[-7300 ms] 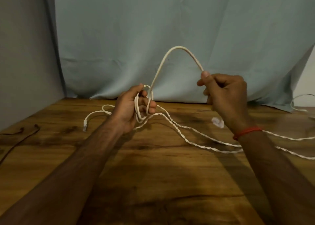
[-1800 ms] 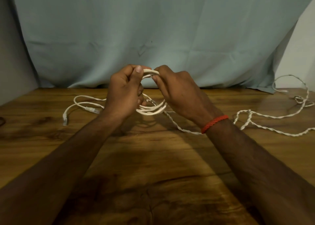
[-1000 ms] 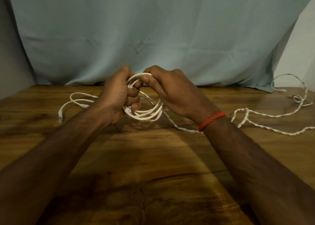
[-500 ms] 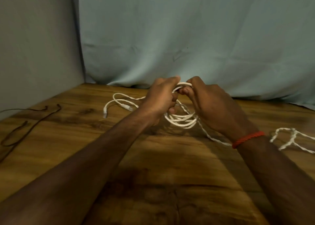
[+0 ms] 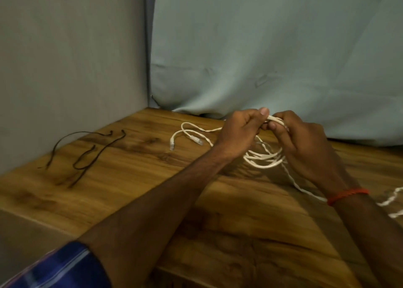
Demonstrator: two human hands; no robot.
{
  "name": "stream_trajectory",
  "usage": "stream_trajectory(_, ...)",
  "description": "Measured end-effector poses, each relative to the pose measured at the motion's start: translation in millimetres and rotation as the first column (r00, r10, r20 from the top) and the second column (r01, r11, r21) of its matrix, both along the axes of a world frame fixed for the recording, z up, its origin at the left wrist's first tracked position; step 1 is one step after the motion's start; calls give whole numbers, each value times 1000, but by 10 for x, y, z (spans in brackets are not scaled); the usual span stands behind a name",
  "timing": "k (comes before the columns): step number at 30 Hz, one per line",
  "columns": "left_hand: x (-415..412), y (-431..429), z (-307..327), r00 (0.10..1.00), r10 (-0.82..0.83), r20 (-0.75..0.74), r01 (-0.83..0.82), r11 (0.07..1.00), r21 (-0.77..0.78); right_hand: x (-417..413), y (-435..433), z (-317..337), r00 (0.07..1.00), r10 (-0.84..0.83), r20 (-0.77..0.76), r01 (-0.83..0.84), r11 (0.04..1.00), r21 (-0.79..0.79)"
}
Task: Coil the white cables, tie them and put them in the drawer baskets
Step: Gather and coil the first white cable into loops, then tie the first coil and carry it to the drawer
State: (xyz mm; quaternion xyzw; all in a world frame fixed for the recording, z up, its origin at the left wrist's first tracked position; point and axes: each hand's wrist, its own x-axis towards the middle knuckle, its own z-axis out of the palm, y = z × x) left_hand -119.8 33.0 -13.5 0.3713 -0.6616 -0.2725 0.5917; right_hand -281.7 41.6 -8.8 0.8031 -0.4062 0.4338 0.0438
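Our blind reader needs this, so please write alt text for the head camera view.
The left hand and right hand both grip the top of a coil of white cable over a wooden table. Loose ends with plugs lie to its left; thin dark cords lie farther left.

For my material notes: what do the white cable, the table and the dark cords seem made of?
The white cable: smooth, likely plastic sheath, faint sheen. The table: wood or wood-look laminate, visible grain, satin shine. The dark cords: thin, matte, limp; thread or leather, cannot tell.
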Motion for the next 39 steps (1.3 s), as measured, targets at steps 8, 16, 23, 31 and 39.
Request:
stream_trajectory(8, 167, 26, 128, 990, 143, 15, -143, 989, -43, 138, 103, 1, 974, 134, 183, -145, 988, 49)
stream_trajectory(16, 790, 231, 420, 938, 336, 83, -333, 942, -39, 617, 102, 148, 925, 178, 334, -258, 943, 211)
stream_trajectory(23, 1692, 621, 665, 862, 499, 89, -502, 865, 15, 1555, 331, 355, 853, 327, 407, -432, 880, 197)
stream_trajectory(31, 2669, 1069, 743, 733, 669, 121, -676, 736, 31, 2599, 317, 191, 844, 268, 465, -447, 829, 335)
stream_trajectory(39, 3011, 1298, 796, 704, 698, 132, -708, 705, 48, 3405, 306, -210, 856, 400, -327, -296, 899, 323)
